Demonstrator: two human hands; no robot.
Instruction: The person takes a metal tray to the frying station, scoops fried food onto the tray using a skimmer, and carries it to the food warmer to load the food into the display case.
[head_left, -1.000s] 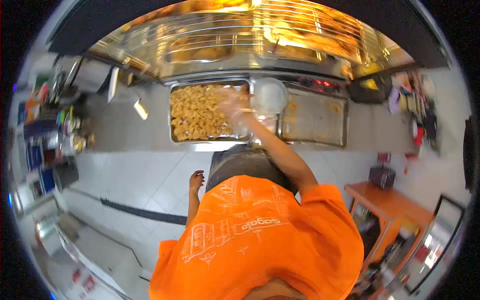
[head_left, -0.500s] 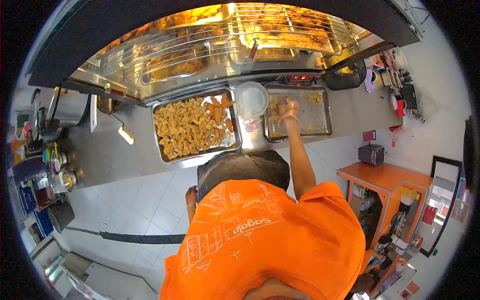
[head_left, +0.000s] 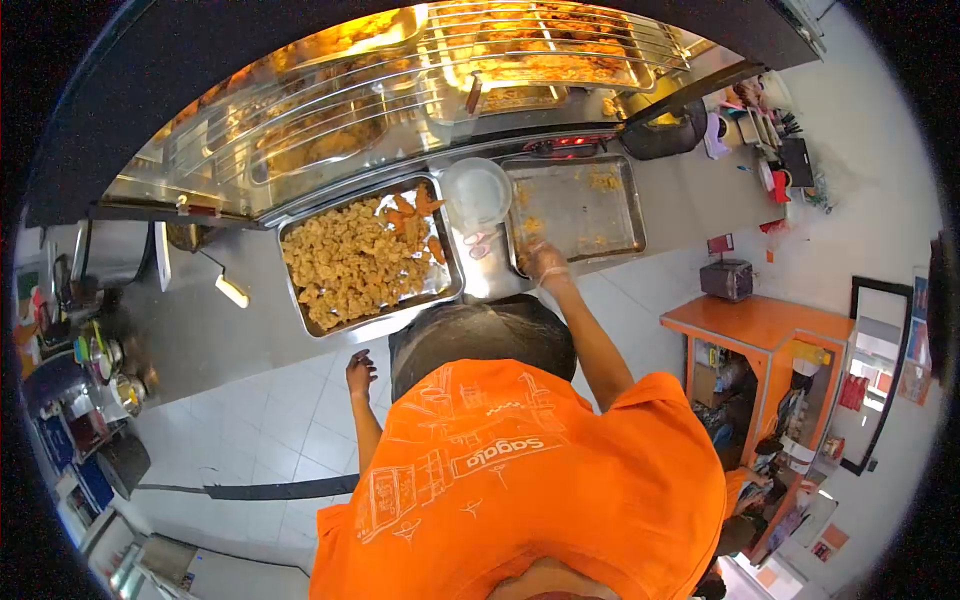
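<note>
My right hand (head_left: 546,263), with what looks like thin clear plastic at the wrist, is at the near left corner of a metal tray (head_left: 640,215). Its fingers are bunched together, and whatever they hold is hidden. Yellowish crumbs (head_left: 603,181) lie scattered in that tray. My left hand (head_left: 361,374) hangs below the counter edge, fingers apart and holding nothing. To the left, a second metal tray (head_left: 453,285) holds many golden fried pieces (head_left: 350,262) and several darker orange pieces (head_left: 408,213). Between the trays stands a pale round container (head_left: 477,193).
A lit display case (head_left: 400,110) with wire racks and trays of fried food rises behind the steel counter (head_left: 200,330). A white-handled utensil (head_left: 232,291) lies left. Pots and bowls (head_left: 128,393) crowd the far left; an orange cabinet (head_left: 760,330) stands right.
My right hand has moved from the inside of the crumb tray toward its near left corner. My left hand has come up and forward into fuller view. The view has shifted slightly.
</note>
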